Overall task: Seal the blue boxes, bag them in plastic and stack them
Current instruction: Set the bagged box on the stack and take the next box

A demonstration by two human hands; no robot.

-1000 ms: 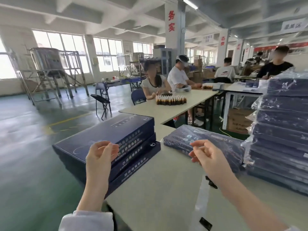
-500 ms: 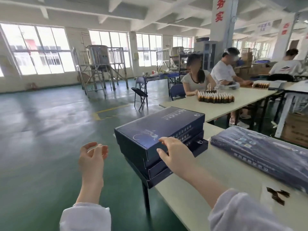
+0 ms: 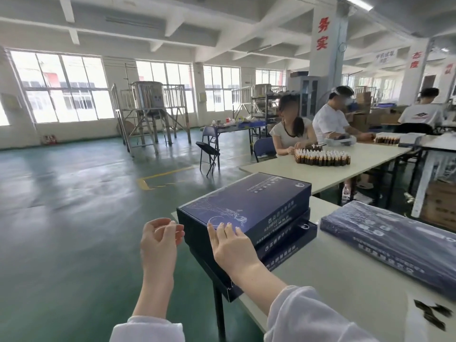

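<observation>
Three blue boxes (image 3: 246,206) sit stacked at the counter (image 3: 333,280) corner. The right hand (image 3: 232,245) lays straight fingers (image 3: 228,229) on the top lid; the left hand (image 3: 160,240) hovers just left of the stack, loosely curled, empty. A plastic-wrapped box (image 3: 394,243) lies to its right.

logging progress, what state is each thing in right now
top blue box: closed, unbagged, atop the stack
lower blue boxes: unbagged, stacked under it
bagged box: wrapped in plastic, lying flat
right hand: fingers flat on top blue box
left hand: open, holding nothing
</observation>
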